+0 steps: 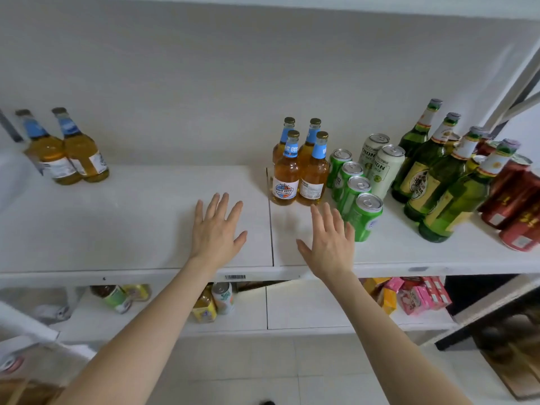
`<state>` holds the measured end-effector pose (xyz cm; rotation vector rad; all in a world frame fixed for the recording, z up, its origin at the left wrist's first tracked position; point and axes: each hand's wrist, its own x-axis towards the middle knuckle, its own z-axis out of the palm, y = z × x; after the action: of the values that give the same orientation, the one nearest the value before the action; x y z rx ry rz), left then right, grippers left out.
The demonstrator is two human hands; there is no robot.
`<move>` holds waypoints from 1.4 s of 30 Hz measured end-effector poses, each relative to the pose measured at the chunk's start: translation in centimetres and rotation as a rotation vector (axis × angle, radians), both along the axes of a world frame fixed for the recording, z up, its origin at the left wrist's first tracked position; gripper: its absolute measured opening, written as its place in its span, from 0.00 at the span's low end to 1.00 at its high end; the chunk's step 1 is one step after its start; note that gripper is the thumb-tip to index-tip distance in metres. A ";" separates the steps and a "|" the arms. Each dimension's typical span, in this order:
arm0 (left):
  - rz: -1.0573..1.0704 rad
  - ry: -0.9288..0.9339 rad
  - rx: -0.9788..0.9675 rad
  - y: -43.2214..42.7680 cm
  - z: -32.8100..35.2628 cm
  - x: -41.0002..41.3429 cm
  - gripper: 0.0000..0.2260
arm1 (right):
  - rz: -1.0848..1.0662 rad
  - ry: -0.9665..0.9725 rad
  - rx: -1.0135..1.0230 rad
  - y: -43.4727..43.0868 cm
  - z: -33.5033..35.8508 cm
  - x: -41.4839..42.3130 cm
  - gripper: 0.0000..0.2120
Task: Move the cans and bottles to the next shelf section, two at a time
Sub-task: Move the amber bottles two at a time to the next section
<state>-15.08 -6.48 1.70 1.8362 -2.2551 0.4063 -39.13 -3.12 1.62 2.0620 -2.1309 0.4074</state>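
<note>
Two amber bottles with blue neck labels (65,150) stand at the far left of the white shelf (131,217). Several more of the same amber bottles (299,173) stand just right of the shelf seam. Beside them are green cans (355,197), two tall pale cans (382,165), several green glass bottles (438,182) and red cans (514,206). My left hand (217,229) hovers empty, fingers spread, over the left section near the seam. My right hand (328,244) is also empty and spread, just in front of the amber bottles and next to the nearest green can.
A lower shelf (306,311) holds a few drinks (213,302) and pink and yellow snack packs (409,296). A slanted metal upright (514,92) bounds the shelf at the right. The wall is close behind the bottles. Tiled floor lies below.
</note>
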 end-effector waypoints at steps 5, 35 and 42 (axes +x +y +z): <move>0.043 0.001 0.021 5.4 0.8 2.3 0.31 | 0.045 0.081 0.052 4.1 1.0 2.4 0.38; 0.181 -0.062 0.074 13.1 4.3 35.6 0.32 | 0.132 0.021 0.042 8.1 2.5 36.0 0.39; 0.207 -0.033 0.063 8.9 4.4 40.0 0.32 | 0.155 0.013 0.026 3.6 3.1 40.5 0.39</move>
<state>24.89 2.44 6.09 2.1191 -2.1284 0.4063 1.41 0.51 4.68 2.2465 -1.9868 0.3855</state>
